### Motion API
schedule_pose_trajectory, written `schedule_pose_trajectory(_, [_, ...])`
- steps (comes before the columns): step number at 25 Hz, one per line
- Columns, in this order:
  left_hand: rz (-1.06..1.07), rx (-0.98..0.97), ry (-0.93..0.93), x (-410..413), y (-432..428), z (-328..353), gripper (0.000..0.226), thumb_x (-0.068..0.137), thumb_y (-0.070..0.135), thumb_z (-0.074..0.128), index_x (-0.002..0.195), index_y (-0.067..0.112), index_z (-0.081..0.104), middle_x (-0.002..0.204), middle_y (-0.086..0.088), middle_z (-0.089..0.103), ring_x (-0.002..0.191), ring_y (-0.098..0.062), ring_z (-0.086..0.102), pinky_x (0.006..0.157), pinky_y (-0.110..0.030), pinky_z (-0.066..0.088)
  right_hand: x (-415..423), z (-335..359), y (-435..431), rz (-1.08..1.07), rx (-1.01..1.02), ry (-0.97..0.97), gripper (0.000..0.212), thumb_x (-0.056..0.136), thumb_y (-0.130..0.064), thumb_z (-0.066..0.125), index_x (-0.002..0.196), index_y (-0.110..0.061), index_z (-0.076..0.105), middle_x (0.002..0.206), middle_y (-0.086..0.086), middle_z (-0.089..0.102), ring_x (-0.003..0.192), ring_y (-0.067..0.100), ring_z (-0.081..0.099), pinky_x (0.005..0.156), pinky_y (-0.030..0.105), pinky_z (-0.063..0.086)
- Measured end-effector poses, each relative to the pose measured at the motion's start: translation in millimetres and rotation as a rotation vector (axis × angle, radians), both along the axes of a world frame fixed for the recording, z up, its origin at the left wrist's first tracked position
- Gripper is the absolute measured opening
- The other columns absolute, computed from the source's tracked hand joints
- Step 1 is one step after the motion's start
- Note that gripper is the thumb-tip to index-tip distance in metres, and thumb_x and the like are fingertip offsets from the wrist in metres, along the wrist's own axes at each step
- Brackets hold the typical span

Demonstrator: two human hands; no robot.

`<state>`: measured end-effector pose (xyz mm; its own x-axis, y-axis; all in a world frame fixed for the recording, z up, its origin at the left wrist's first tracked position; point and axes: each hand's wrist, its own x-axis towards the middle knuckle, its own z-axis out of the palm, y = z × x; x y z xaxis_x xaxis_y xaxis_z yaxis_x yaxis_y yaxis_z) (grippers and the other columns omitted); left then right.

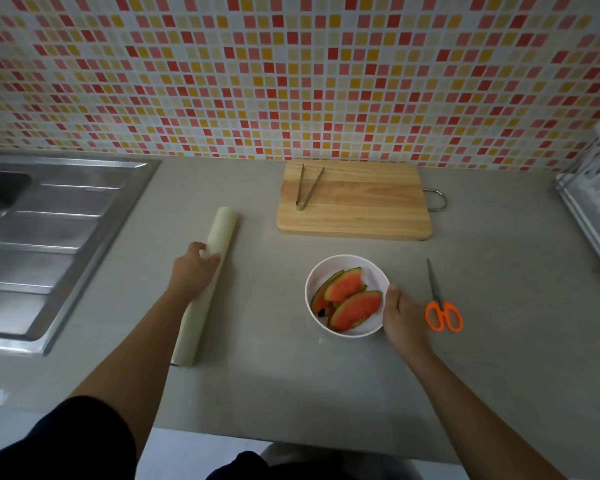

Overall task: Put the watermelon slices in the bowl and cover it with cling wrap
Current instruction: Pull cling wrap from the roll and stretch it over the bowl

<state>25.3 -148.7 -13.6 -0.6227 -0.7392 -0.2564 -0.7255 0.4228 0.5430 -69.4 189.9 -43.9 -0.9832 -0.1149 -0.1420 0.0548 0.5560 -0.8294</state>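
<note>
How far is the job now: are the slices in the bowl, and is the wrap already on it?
Done: the watermelon slices lie in the bowl; the board holds only the tongs. In hand: the left hand rests on the wrap roll, and the right hand touches the bowl's rim. Left: no wrap covers the bowl yet; the scissors lie unused beside it.

**A:** so where's everything sitting on the counter [257, 375]?

**B:** sink [49, 237] far left, cling wrap roll [208, 282] right of it. bowl [343, 263] near the middle with the watermelon slices [350, 299] in it, scissors [442, 303] just right of that.

**A:** and behind?

**B:** cutting board [368, 206] by the wall, tongs [307, 187] on it.
</note>
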Motion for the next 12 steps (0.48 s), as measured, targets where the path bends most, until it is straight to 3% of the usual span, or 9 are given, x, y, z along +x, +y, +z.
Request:
schedule_pose_trajectory(3, [0.081, 0.206, 0.153, -7, 16, 19, 0.05, 0.088, 0.036, 0.058, 0.131, 0.013, 0.044, 0.118, -0.018, 0.059, 0.105, -0.035, 0.058, 0.091, -0.042, 0.049, 0, 7, 4, 0.055, 0.05, 0.028, 0.04, 0.098, -0.031, 0.027, 0.071, -0.016, 0.051, 0.088, 0.02, 0.065, 0.092, 0.034, 0.06, 0.073, 0.032, 0.038])
schedule_pose_trajectory(5, [0.127, 0.396, 0.321, -20, 37, 39, 0.046, 0.086, 0.036, 0.061, 0.125, 0.018, 0.046, 0.113, -0.013, 0.059, 0.095, -0.028, 0.062, 0.08, -0.043, 0.054, 1, 14, 7, 0.067, 0.082, 0.108, 0.037, 0.098, -0.032, 0.028, 0.098, -0.011, 0.058, 0.106, 0.014, 0.063, 0.106, 0.031, 0.056, 0.081, 0.03, 0.037])
schedule_pose_trajectory(7, [0.113, 0.56, 0.451, -38, 60, 61, 0.039, 0.085, 0.035, 0.062, 0.117, 0.021, 0.045, 0.105, -0.007, 0.06, 0.083, -0.02, 0.063, 0.064, -0.037, 0.054, 6, 28, 7, 0.065, 0.04, 0.266, 0.035, 0.098, -0.025, 0.036, 0.121, -0.007, 0.055, 0.12, 0.014, 0.057, 0.115, 0.028, 0.051, 0.094, 0.029, 0.035])
schedule_pose_trajectory(9, [0.054, 0.641, 0.525, -55, 85, 81, 0.037, 0.085, 0.034, 0.063, 0.115, 0.024, 0.045, 0.099, -0.004, 0.06, 0.082, -0.018, 0.063, 0.06, -0.034, 0.053, 16, 45, 4, 0.136, -0.057, 0.37, 0.029, 0.095, -0.019, 0.045, 0.118, -0.009, 0.058, 0.114, 0.008, 0.06, 0.109, 0.02, 0.055, 0.094, 0.026, 0.039])
schedule_pose_trajectory(12, [-0.018, 0.687, 0.594, -74, 117, 103, 0.035, 0.085, 0.031, 0.062, 0.114, 0.024, 0.044, 0.096, -0.003, 0.061, 0.082, -0.018, 0.063, 0.063, -0.038, 0.055, 31, 68, -3, 0.28, -0.203, 0.149, 0.021, 0.092, -0.025, 0.053, 0.111, -0.025, 0.062, 0.106, -0.01, 0.064, 0.101, 0.005, 0.059, 0.086, 0.018, 0.045])
